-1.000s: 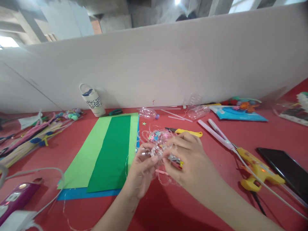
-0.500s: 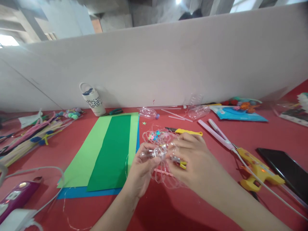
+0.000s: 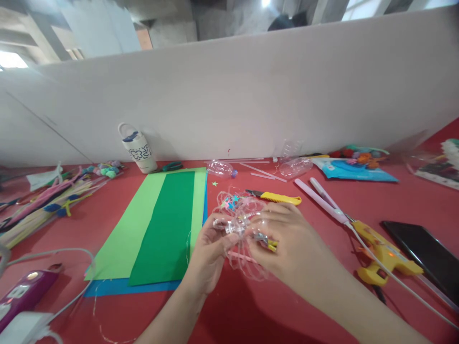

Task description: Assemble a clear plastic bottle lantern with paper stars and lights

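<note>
My left hand [image 3: 211,255] pinches a clear plastic piece [image 3: 234,226], which looks like a cut bottle neck with thin curled strips fanning out around it. My right hand [image 3: 290,236] has its fingers closed on the right side of the same piece; the exact grip is partly hidden. Small coloured stars [image 3: 231,202] show behind the curled strips. Beneath the right fingers is a silver-and-yellow item [image 3: 271,245], too covered to identify. A pink straw-like stick [image 3: 242,257] lies below the plastic, and a yellow utility knife [image 3: 281,197] rests just beyond the right hand.
Green sheets [image 3: 167,229] lie left of my hands. Toward the right are a pink hair straightener [image 3: 321,200], a yellow glue gun [image 3: 385,255] with a cord, and a black phone [image 3: 426,255]. Clear bottles [image 3: 220,168] and a white tumbler [image 3: 139,152] stand near the back wall.
My right hand has shifted slightly, uncovering more of the curled strips, the silver-and-yellow item and the knife. Both hands stay at the clear plastic piece.
</note>
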Motion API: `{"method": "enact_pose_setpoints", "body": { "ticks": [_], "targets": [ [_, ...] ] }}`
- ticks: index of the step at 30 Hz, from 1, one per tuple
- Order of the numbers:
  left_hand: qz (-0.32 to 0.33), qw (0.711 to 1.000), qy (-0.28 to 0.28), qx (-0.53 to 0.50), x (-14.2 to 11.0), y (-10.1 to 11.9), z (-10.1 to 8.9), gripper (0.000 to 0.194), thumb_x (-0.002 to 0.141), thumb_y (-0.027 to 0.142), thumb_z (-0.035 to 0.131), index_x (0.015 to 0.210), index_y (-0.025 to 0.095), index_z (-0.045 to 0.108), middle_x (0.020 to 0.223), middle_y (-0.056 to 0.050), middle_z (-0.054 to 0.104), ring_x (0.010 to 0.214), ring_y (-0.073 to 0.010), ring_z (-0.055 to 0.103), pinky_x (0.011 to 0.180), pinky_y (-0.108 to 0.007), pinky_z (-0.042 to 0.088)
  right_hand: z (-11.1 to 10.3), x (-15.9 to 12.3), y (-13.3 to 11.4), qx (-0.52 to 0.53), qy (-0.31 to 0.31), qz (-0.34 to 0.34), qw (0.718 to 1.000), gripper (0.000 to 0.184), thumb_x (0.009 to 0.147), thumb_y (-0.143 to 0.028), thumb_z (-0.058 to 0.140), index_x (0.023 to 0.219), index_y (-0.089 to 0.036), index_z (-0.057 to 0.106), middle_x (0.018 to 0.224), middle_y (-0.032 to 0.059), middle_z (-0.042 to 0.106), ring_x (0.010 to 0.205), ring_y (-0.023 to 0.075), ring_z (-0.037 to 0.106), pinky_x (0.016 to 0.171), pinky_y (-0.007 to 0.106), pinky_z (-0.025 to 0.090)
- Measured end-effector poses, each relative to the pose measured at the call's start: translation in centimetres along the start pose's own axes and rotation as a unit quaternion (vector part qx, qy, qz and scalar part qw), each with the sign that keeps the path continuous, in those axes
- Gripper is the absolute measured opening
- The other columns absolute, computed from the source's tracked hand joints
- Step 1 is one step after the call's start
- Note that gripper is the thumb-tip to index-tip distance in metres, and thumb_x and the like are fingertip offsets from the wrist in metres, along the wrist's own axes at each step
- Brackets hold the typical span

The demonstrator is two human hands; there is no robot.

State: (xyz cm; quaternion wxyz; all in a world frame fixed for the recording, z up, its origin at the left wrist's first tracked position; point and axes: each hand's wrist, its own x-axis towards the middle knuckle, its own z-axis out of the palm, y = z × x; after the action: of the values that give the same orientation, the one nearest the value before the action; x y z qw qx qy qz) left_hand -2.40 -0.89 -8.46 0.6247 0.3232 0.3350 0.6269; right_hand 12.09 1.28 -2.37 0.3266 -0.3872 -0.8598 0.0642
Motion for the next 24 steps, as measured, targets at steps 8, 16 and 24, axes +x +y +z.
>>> {"method": "enact_pose_setpoints", "body": {
  "ticks": [8,16,24],
  "targets": [
    [0.001,1.000,0.011,-0.007,0.12,-0.04,0.14,0.019,0.066,0.015,0.072,0.081,0.019,0.060,0.075,0.002,0.061,0.067,-0.0094,0.056,0.064,-0.021,0.043,-0.11,0.09,0.29,0.004,-0.013,-0.023,1.000,0.015,0.073,-0.010,0.060,0.064,-0.020,0.065,0.068,0.0000,0.067,0.071,0.0174,0.058,0.075,0.035,0.041],
    [-0.002,1.000,0.002,-0.019,-0.01,-0.23,0.04,0.019,0.067,0.014,0.071,0.082,0.019,0.060,0.077,0.001,0.063,0.069,-0.0102,0.057,0.065,-0.021,0.044,0.23,0.07,0.37,-0.018,-0.002,-0.035,0.999,0.014,0.074,-0.010,0.059,0.065,-0.019,0.066,0.073,0.0025,0.070,0.075,0.0197,0.060,0.074,0.037,0.043],
    [-0.011,0.999,0.003,-0.045,0.04,-0.24,0.17,0.019,0.065,0.015,0.073,0.081,0.019,0.062,0.077,0.001,0.065,0.072,-0.0109,0.060,0.069,-0.022,0.046,0.13,-0.10,0.13,-0.014,-0.005,-0.024,1.000,0.016,0.076,-0.010,0.056,0.067,-0.019,0.065,0.071,0.0024,0.068,0.075,0.0202,0.059,0.078,0.039,0.044]
  ]
}}
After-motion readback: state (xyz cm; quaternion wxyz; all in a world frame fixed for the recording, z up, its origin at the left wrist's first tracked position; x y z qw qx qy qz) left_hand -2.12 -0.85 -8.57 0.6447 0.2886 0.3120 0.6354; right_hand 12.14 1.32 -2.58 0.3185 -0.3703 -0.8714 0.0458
